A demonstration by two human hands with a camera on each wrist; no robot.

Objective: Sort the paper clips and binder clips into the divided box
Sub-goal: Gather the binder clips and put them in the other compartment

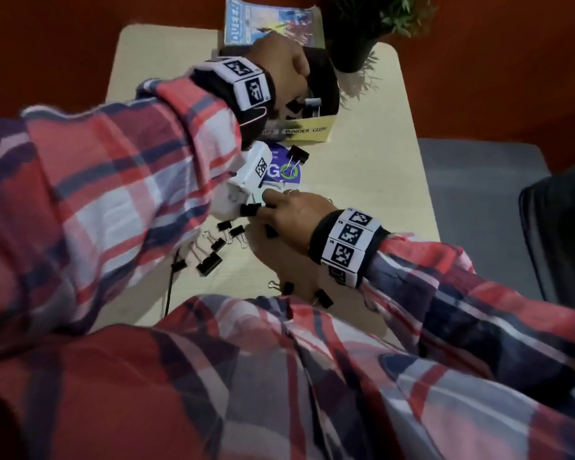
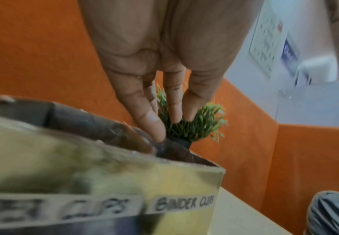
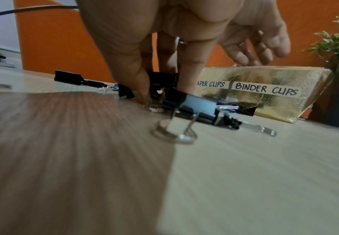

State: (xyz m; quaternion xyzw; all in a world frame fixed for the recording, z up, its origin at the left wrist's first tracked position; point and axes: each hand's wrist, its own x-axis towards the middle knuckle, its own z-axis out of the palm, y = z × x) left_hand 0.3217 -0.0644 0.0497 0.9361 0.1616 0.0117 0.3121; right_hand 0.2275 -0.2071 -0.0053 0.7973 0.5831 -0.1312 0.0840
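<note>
right hand (image 1: 291,210) pinching black binder clip (image 3: 160,79) (glossy), gold box (image 3: 265,89)

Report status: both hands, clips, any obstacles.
Left hand open above gold divided box. Right hand pinching black binder clip. Loose clips crowd it.

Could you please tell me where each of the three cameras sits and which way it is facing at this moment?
Head: worn high, looking down at the table; both plaid sleeves, the left hand over the divided box and the right hand among binder clips show.
Left wrist: above the box's near wall, looking along straight fingers towards a potted plant.
Right wrist: low over the table, looking along the right hand, which pinches a binder clip.
Shared: both wrist views show the box's BINDER CLIPS label.
</note>
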